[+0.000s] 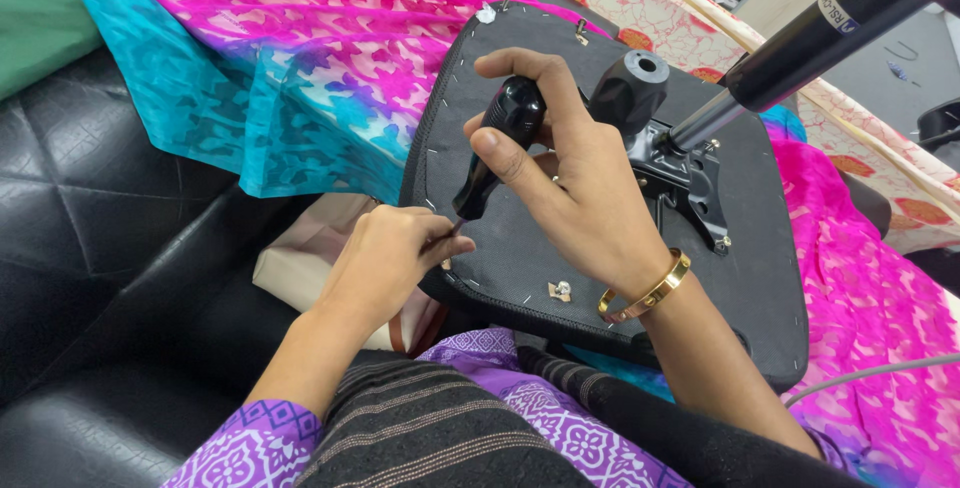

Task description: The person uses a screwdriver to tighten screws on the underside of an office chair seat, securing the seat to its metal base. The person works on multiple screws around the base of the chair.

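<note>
An upturned black chair seat [760,278] lies across my lap, its underside facing up. My right hand [570,178] is wrapped around the black handle of a screwdriver [500,143], held upright over the seat's near left part. My left hand [385,258] pinches the thin metal shaft near its tip at the seat's left edge. A gold bangle [645,293] sits on my right wrist. What the tip touches is hidden by my fingers.
A black metal bracket [690,183] with a round knob [630,88] and a gas cylinder [800,43] rises from the seat. Pink and blue patterned cloth [290,58] covers a black quilted sofa [100,248]. A beige bag [300,268] lies beside my lap.
</note>
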